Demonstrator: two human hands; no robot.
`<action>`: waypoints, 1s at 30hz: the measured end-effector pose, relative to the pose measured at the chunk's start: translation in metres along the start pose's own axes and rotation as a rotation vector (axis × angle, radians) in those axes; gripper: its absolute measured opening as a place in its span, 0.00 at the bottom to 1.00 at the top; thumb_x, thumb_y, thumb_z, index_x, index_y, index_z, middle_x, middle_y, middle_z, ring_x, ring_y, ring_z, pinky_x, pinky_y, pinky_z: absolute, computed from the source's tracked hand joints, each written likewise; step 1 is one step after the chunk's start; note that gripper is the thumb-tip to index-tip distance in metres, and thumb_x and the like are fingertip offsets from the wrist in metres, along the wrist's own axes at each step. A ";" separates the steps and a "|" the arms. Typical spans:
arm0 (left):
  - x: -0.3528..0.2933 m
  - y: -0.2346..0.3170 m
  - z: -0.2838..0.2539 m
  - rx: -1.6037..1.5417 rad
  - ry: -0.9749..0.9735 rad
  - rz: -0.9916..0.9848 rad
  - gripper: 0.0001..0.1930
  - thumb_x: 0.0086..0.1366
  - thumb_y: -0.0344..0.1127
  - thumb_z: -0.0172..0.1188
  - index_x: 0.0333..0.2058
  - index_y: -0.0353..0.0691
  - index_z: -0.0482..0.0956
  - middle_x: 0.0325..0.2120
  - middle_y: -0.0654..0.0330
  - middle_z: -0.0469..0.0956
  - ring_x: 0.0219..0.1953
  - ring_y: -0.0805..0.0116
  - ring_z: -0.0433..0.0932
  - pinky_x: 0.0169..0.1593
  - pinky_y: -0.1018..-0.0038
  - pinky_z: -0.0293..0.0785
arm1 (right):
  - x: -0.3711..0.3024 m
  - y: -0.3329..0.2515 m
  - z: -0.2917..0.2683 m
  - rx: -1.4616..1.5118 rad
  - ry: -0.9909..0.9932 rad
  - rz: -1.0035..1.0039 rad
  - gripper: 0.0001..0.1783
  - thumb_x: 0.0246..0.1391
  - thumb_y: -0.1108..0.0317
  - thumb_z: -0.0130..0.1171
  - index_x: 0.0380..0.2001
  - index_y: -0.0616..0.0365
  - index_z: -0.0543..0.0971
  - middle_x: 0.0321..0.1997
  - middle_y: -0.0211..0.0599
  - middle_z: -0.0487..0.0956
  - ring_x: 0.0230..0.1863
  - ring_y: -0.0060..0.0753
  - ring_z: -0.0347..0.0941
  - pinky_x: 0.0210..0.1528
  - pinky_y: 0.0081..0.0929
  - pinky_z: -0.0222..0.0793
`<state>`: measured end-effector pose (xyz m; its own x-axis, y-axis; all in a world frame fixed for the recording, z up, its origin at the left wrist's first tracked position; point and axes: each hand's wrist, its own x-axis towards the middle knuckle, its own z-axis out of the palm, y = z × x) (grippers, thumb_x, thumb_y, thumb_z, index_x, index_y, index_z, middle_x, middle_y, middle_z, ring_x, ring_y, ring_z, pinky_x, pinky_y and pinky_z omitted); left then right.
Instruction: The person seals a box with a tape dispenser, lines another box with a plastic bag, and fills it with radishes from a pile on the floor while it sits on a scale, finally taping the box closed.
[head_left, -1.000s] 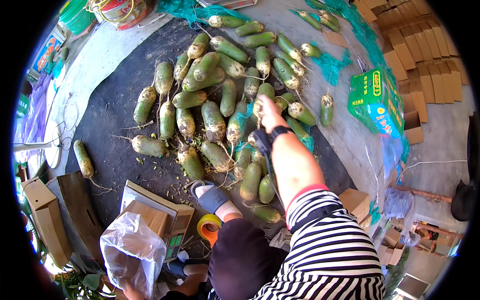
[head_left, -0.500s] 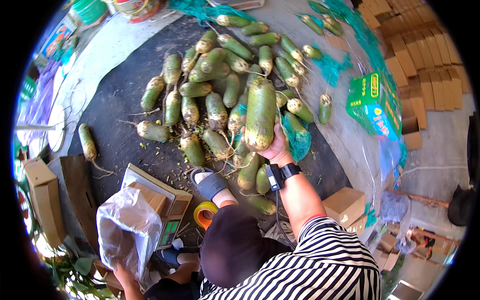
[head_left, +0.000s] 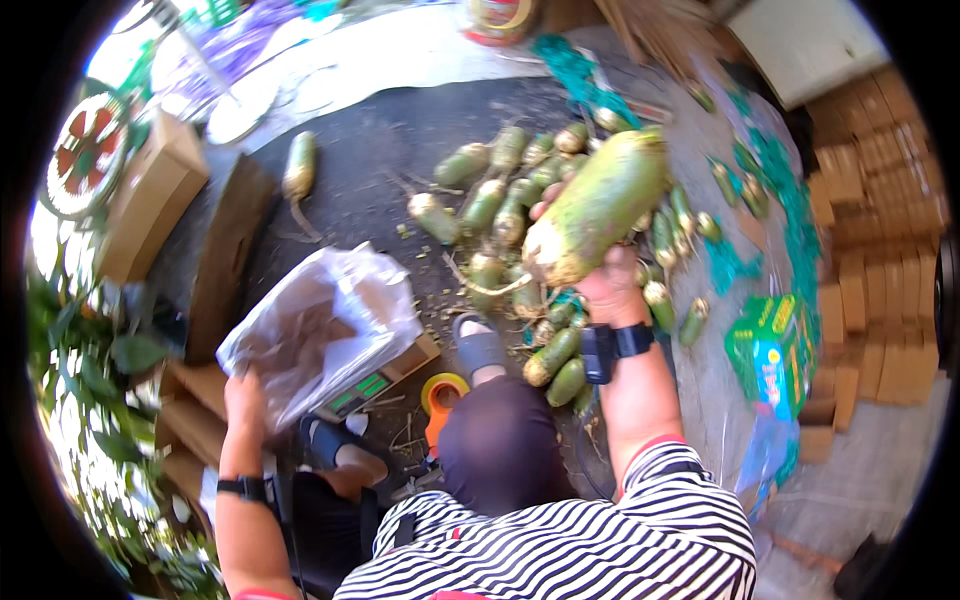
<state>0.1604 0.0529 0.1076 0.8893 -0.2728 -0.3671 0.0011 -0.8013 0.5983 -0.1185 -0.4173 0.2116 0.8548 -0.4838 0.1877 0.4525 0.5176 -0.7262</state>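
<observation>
A large green radish [head_left: 600, 205] with a pale, root-trailing end is gripped in my right hand [head_left: 612, 285], raised above the other radishes and tilted. My left hand [head_left: 245, 395] pinches the near left edge of a clear plastic bag [head_left: 325, 315], which is spread open over a scale. Part of the scale's green display [head_left: 358, 393] shows below the bag. On the dark ground sheet lies a heap of green radishes [head_left: 485, 205], some soiled and with long roots. One lone radish [head_left: 299, 168] lies apart at the left.
An orange tape dispenser [head_left: 438, 405] is beside my sandalled foot [head_left: 478, 345]. Cardboard boxes [head_left: 155, 200] and a wooden board [head_left: 228, 255] stand at the left. A green printed carton [head_left: 775, 350], teal netting [head_left: 785, 185] and stacked flat cardboard [head_left: 870, 290] are at the right.
My right hand has lifted the radish closer and tilted it leftward. My left hand has moved up with the bag, now spread wider over the scale. The view has turned left.
</observation>
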 end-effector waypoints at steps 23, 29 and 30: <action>-0.007 0.041 -0.007 -0.196 -0.218 -0.119 0.29 0.69 0.51 0.44 0.48 0.24 0.74 0.40 0.34 0.78 0.42 0.42 0.81 0.45 0.58 0.77 | 0.084 0.318 0.146 -1.595 -1.419 1.059 0.36 0.32 0.63 0.73 0.50 0.65 0.77 0.51 0.51 0.79 0.51 0.43 0.77 0.51 0.35 0.73; -0.003 0.040 -0.018 -0.047 -0.198 -0.122 0.34 0.64 0.53 0.53 0.60 0.31 0.63 0.50 0.37 0.74 0.51 0.43 0.76 0.54 0.58 0.73 | 0.063 0.357 0.138 -1.786 -1.535 0.969 0.34 0.40 0.49 0.71 0.49 0.58 0.80 0.51 0.48 0.80 0.52 0.46 0.76 0.55 0.38 0.69; -0.003 0.039 -0.016 0.013 -0.119 -0.045 0.37 0.63 0.53 0.55 0.62 0.32 0.61 0.52 0.38 0.73 0.53 0.43 0.75 0.55 0.58 0.72 | 0.062 0.361 0.136 -1.816 -1.538 0.967 0.33 0.41 0.49 0.70 0.49 0.58 0.80 0.51 0.47 0.80 0.52 0.46 0.76 0.55 0.38 0.69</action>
<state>0.1652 0.0313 0.1432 0.8279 -0.2969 -0.4758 0.0331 -0.8210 0.5699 0.1322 -0.1643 0.0504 0.4704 0.3536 -0.8085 0.2069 -0.9349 -0.2885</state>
